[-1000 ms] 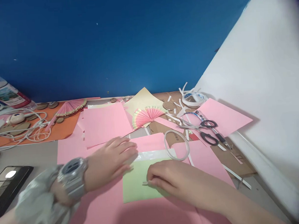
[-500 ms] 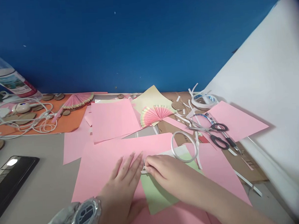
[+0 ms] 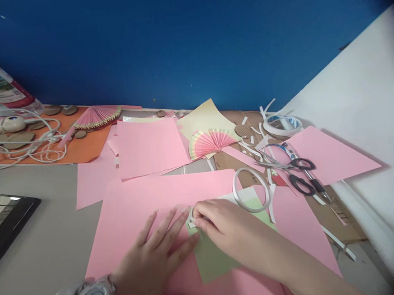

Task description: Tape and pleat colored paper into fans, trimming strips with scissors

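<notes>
My left hand (image 3: 159, 249) lies with fingers spread on a large pink sheet of paper (image 3: 131, 215), its fingertips beside the left edge of a green and white sheet (image 3: 215, 255). My right hand (image 3: 220, 220) is closed in a pinch over that edge, on a small white strip (image 3: 191, 225) whose end sticks out under the fingertips. The rest of the strip is hidden. A narrow roll of tape (image 3: 235, 193) rests on the top of the green sheet, just beyond my right hand.
Scissors (image 3: 289, 164) and a pen (image 3: 311, 177) lie at right, by a wide tape roll (image 3: 281, 125) and paper scraps. Behind are a pleated pink fan (image 3: 218, 141) and a pink sheet (image 3: 151, 145). A phone (image 3: 11, 221), white cable (image 3: 33, 141) and bottle (image 3: 10, 88) are at left.
The view has shifted a little. My left hand has drawn slightly back and to the left, its thumb now showing near the green sheet. My right hand stays pinched at the strip.
</notes>
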`<state>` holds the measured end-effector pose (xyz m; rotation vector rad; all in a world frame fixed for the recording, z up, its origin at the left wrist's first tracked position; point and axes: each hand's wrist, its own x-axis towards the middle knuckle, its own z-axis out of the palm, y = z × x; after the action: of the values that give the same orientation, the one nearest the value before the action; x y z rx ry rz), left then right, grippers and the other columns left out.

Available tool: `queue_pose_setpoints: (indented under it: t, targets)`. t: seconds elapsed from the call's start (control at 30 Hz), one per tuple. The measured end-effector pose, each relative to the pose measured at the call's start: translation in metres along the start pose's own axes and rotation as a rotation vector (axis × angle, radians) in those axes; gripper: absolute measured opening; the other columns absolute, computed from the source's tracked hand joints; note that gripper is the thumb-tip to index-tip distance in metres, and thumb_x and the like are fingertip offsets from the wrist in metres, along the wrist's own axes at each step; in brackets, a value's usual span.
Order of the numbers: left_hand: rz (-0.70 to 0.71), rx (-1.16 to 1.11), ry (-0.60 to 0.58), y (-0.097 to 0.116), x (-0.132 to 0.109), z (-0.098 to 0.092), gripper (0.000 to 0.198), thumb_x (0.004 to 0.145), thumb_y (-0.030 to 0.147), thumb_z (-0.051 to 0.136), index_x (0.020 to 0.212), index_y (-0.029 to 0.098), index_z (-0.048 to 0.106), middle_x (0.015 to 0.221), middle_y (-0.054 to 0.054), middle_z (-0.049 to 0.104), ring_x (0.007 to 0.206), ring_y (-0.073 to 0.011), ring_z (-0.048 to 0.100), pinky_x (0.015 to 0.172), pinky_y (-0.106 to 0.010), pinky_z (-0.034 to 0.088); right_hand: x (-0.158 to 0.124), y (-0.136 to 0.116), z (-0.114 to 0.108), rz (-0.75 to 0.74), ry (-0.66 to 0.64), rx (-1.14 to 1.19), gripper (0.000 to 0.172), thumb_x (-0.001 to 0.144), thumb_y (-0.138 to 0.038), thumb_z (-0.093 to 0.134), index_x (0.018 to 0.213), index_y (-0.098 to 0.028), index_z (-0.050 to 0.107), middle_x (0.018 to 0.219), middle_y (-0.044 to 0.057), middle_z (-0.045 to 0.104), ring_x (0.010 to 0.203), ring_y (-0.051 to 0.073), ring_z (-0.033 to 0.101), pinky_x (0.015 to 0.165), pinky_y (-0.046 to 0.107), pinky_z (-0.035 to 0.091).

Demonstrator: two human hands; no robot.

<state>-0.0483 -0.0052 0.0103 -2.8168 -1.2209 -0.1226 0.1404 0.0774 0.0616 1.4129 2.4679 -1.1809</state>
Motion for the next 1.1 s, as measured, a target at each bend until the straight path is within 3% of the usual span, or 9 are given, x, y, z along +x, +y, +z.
queue_pose_setpoints:
  t: [0.17, 0.37, 0.57, 0.67, 0.8, 0.93, 1.1]
  targets:
    - [-0.089, -0.063, -0.056, 0.002, -0.002, 0.009, 0.072, 0.085, 0.057, 0.042, 0.147, 0.033, 0.015, 0.148, -0.005, 0.037, 0.136, -0.0288, 0.026, 0.111, -0.049, 0.003, 0.000, 0.001, 0.011, 0.023, 0.052, -0.009, 0.027, 0.090, -0.012, 0.040, 0.066, -0.020, 0.035, 0.068, -0.005, 0.048, 0.067, 0.013, 0.043, 0.060, 0.026, 0.029]
    - [-0.098, -0.105, -0.049, 0.002, -0.003, 0.012, 0.077, 0.084, 0.047, 0.050, 0.147, 0.034, 0.008, 0.149, -0.004, 0.036, 0.142, -0.0242, -0.004, 0.112, -0.047, -0.002, 0.004, 0.005, 0.022, 0.054, 0.067, -0.033, 0.023, 0.085, -0.007, 0.044, 0.067, -0.019, 0.039, 0.069, -0.003, 0.052, 0.068, 0.014, 0.045, 0.061, 0.027, 0.029]
    - [-0.080, -0.074, -0.099, 0.002, -0.002, 0.005, 0.075, 0.081, 0.047, 0.054, 0.146, 0.033, 0.020, 0.151, -0.006, 0.032, 0.142, -0.0266, 0.011, 0.112, -0.049, 0.005, 0.008, 0.004, 0.019, 0.046, 0.056, -0.049, 0.023, 0.085, -0.009, 0.045, 0.066, -0.020, 0.039, 0.068, -0.003, 0.053, 0.065, 0.014, 0.045, 0.059, 0.027, 0.029]
    - [-0.103, -0.104, -0.073, 0.003, -0.002, 0.005, 0.067, 0.083, 0.048, 0.052, 0.144, 0.036, 0.027, 0.149, -0.004, 0.036, 0.142, -0.0244, 0.011, 0.112, -0.047, 0.004, 0.007, 0.002, 0.017, 0.046, 0.045, -0.063, 0.023, 0.085, -0.009, 0.045, 0.065, -0.020, 0.039, 0.068, -0.003, 0.053, 0.065, 0.013, 0.046, 0.059, 0.026, 0.029]
    - [-0.063, -0.126, -0.082, 0.000, -0.002, 0.004, 0.073, 0.079, 0.052, 0.054, 0.144, 0.032, 0.028, 0.149, -0.008, 0.035, 0.142, -0.0276, 0.011, 0.111, -0.050, 0.006, 0.006, 0.002, 0.016, 0.029, 0.046, -0.064, 0.023, 0.086, -0.010, 0.046, 0.066, -0.020, 0.041, 0.067, -0.004, 0.054, 0.064, 0.013, 0.046, 0.058, 0.026, 0.030]
    - [-0.028, -0.132, -0.077, -0.005, -0.002, -0.001, 0.071, 0.079, 0.059, 0.051, 0.143, 0.034, 0.031, 0.148, -0.007, 0.037, 0.141, -0.0257, 0.015, 0.111, -0.047, 0.008, 0.006, 0.003, 0.016, 0.021, 0.057, -0.069, 0.023, 0.087, -0.011, 0.045, 0.066, -0.020, 0.041, 0.066, -0.004, 0.053, 0.063, 0.013, 0.046, 0.058, 0.026, 0.029]
    - [0.034, -0.121, -0.070, -0.009, -0.003, -0.002, 0.079, 0.074, 0.061, 0.058, 0.141, 0.024, 0.037, 0.147, -0.014, 0.037, 0.139, -0.0315, 0.021, 0.110, -0.050, 0.011, 0.006, 0.004, 0.017, 0.009, 0.073, -0.073, 0.023, 0.086, -0.010, 0.046, 0.066, -0.020, 0.041, 0.066, -0.004, 0.053, 0.063, 0.012, 0.046, 0.058, 0.026, 0.030]
